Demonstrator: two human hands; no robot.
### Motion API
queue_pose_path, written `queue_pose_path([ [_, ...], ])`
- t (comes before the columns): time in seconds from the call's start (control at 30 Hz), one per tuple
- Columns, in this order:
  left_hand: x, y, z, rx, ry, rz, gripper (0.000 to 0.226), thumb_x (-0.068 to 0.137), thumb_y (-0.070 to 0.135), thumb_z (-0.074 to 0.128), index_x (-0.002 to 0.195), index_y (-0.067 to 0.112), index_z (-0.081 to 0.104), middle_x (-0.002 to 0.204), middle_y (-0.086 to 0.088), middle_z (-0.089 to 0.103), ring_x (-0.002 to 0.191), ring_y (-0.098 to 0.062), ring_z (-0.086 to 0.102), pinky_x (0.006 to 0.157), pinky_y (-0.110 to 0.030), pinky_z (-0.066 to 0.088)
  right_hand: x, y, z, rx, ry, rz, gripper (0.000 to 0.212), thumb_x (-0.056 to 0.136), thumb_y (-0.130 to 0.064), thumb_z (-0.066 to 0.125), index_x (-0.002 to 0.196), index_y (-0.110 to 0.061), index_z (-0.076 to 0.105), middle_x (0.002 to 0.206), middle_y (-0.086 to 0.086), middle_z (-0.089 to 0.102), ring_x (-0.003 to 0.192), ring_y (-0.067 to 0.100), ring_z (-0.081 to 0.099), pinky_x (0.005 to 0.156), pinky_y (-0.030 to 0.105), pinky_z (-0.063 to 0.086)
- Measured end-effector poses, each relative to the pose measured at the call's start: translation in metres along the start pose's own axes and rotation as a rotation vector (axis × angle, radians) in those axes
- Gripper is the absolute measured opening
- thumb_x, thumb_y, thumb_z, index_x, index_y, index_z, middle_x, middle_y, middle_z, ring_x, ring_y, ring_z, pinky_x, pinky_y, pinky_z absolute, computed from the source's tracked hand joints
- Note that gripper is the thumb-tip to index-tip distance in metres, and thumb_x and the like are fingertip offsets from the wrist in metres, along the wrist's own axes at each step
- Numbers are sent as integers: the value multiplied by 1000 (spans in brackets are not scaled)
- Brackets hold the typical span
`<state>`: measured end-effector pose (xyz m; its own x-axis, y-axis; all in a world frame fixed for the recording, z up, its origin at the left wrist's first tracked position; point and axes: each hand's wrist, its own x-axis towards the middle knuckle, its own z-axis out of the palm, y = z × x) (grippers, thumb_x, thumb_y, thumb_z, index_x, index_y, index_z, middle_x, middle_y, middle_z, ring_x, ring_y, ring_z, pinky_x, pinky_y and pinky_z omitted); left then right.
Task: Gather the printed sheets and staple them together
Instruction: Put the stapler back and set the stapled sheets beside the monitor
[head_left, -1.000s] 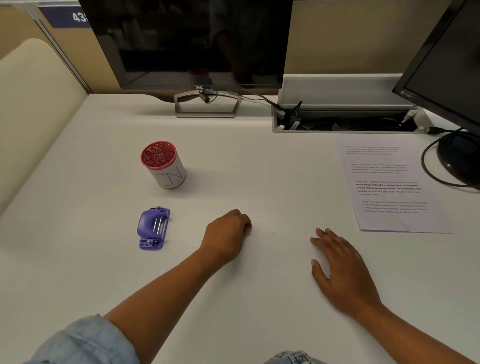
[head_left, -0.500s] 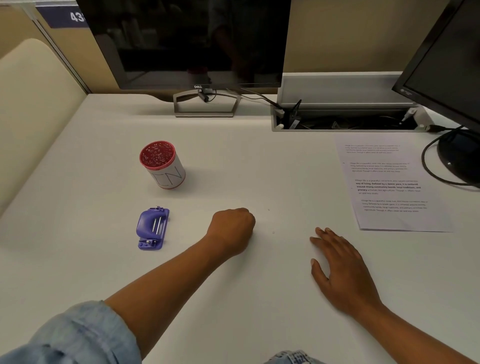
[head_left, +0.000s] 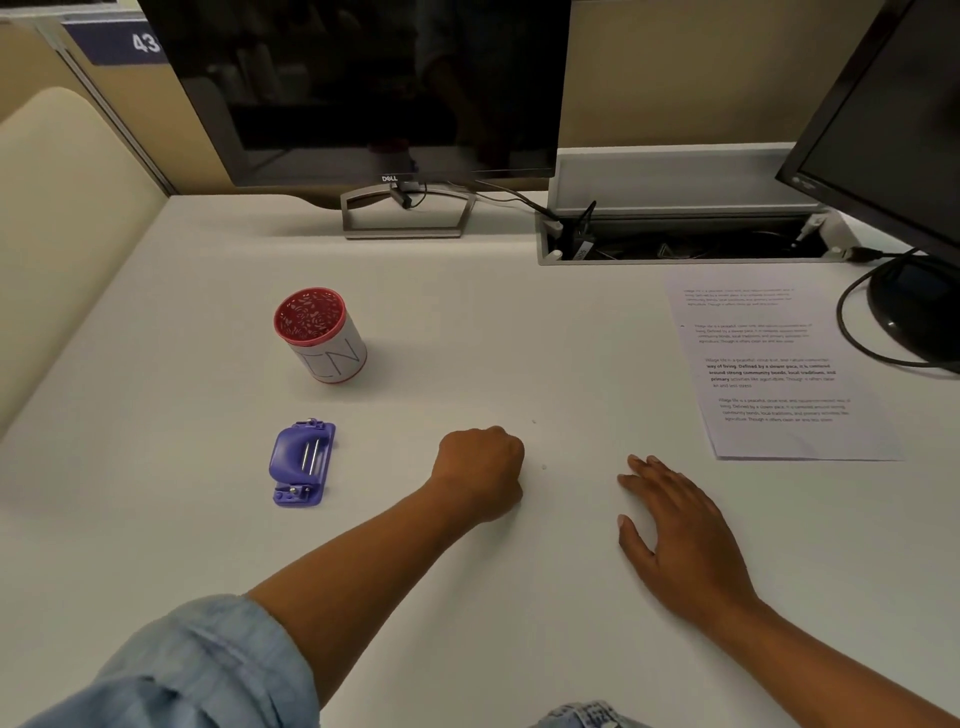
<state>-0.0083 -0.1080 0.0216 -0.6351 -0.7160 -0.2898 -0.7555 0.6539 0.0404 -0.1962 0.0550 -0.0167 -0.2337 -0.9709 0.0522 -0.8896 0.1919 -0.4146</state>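
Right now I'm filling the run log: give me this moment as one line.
left hand: fisted on white desk | right hand: flat, empty | printed white paper sheets: untouched, far right | purple plastic stapler: untouched, left

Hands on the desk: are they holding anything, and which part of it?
The right hand lies flat and open, holding nothing. The left hand is a closed fist; nothing shows in it, so I cannot tell.

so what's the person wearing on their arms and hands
Both hands are bare: no gloves, rings or watch show on the left hand or the right hand. The left arm has a light blue denim-like sleeve rolled up near the elbow. The right forearm is bare as far as the frame shows.
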Motion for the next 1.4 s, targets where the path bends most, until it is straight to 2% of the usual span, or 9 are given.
queue_pose_path([
  [0.1,-11,-3,7,-251,38,-111,13,76,23,55,68,14,52,70,1,51,60,-22,52,51,-25,32,14,-20,-6,-11,7,54,28,82,-25,72,110,-18,71,127,0,67,121,24,59,97,37,46],
  [0.2,-29,-1,15,-511,68,-242,12,73,28,56,64,22,51,66,8,57,57,-14,52,48,-23,34,37,-45,-8,71,-35,47,17,86,-25,66,102,-21,72,103,-4,72,97,20,65,81,33,53],
  [0.47,-66,-12,24,-815,140,-448,10,63,33,60,62,23,59,61,9,66,48,-5,56,46,-21,43,77,-72,0,28,-187,48,16,91,-25,59,91,-20,73,90,-3,74,82,19,66,74,31,54],
  [0.67,-83,-31,22,-851,183,-499,9,62,33,64,59,25,59,60,10,66,42,-1,52,45,-16,38,87,-85,1,-166,-259,33,20,92,-22,52,90,-14,70,90,3,71,81,23,65,73,35,55],
  [0.83,-89,-48,15,-858,213,-535,10,63,31,64,60,22,59,63,7,67,46,-6,53,47,-18,39,89,-97,6,-203,-301,97,12,84,-13,51,81,-10,62,81,3,66,73,24,62,65,35,54],
  [0.97,-88,-70,1,-860,269,-562,12,68,27,67,62,21,59,64,5,67,48,-6,54,47,-18,40,85,-94,12,11,-284,153,8,76,-15,55,68,-15,57,69,-2,63,66,18,59,57,31,49],
  [1.13,-66,-124,-35,-800,424,-616,9,70,25,66,64,20,61,63,9,64,53,-11,59,45,-19,38,83,-82,9,337,-205,269,15,71,-12,67,60,-23,63,55,-6,66,52,7,59,55,24,49],
  [1.3,-28,-190,-74,-690,512,-657,18,72,26,64,59,19,55,59,4,57,58,-18,57,51,-24,43,89,-77,5,515,-246,335,23,78,0,67,61,-16,66,55,8,68,43,8,59,46,18,47],
  [1.4,-9,-213,-83,-662,486,-663,12,77,25,68,71,17,62,74,-2,64,71,-22,63,57,-29,52,92,-76,4,612,-284,358,20,84,1,65,66,-7,66,58,14,69,47,16,64,47,25,49],
])
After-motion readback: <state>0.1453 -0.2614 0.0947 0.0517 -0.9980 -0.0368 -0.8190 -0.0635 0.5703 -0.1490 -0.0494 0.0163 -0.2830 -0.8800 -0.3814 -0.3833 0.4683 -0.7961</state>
